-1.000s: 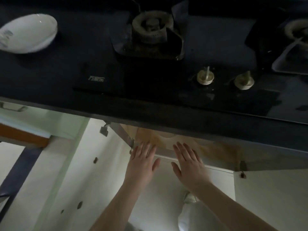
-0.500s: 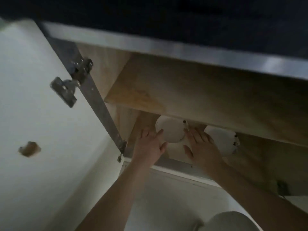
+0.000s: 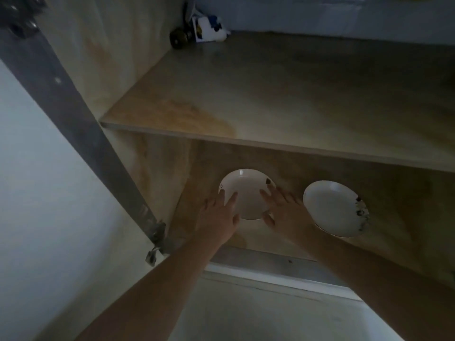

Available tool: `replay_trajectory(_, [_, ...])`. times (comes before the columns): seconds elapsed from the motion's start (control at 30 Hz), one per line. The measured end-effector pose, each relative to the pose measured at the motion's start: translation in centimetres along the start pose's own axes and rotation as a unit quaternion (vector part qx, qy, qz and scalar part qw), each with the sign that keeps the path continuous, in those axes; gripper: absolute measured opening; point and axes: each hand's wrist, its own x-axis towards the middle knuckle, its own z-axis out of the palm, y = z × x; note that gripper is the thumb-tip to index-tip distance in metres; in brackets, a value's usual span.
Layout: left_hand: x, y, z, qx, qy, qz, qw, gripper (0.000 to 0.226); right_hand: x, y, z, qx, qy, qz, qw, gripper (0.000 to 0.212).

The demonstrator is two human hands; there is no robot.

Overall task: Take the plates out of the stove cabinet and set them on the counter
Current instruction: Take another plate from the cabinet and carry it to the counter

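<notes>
Two white plates lie on the bottom board of the open cabinet, under a wooden shelf [image 3: 270, 99]. The left plate [image 3: 246, 193] sits between my hands. My left hand [image 3: 219, 217] rests at its left rim, fingers spread, fingertips over the edge. My right hand [image 3: 283, 210] is at its right rim, fingers apart too. Neither hand has closed around the plate. The right plate [image 3: 332, 207], with dark marks on its right rim, lies apart to the right of my right hand.
The cabinet door [image 3: 49, 193] stands open on the left with a metal hinge [image 3: 157, 237]. At the back of the shelf are a small dark round object [image 3: 178, 38] and a white-and-blue package [image 3: 209, 28]. The cabinet's front sill [image 3: 270, 264] runs below my wrists.
My view dropped from the stove top into the cabinet. Both hands reached in from the cabinet front and now flank the left plate on the bottom board.
</notes>
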Motion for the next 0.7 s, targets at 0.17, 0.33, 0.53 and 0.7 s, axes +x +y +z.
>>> replay_trajectory(0.17, [2.2,-0.4,1.2,-0.054,-0.027,-0.033,0.998,0.071,2.2,1.0,3.2,-0.008,-0.036,0.032,0.999,0.061])
replay_trajectory(0.33, [4.6,0.5,1.5,-0.229,-0.07,-0.106,0.965,0.074,3.4,2.3,5.7,0.071,-0.024,0.109,0.991,0.067])
replay_trajectory(0.53, [6.0,0.7,2.3,-0.427,-0.056,-0.207,0.878,0.068,6.6,3.5,6.5,0.3,-0.021,0.218,0.928,0.056])
replay_trajectory(0.7, [6.5,0.4,3.3,-0.486,-0.039,-0.275,0.829,0.042,9.0,5.1,7.6,0.379,-0.043,0.233,0.895,0.029])
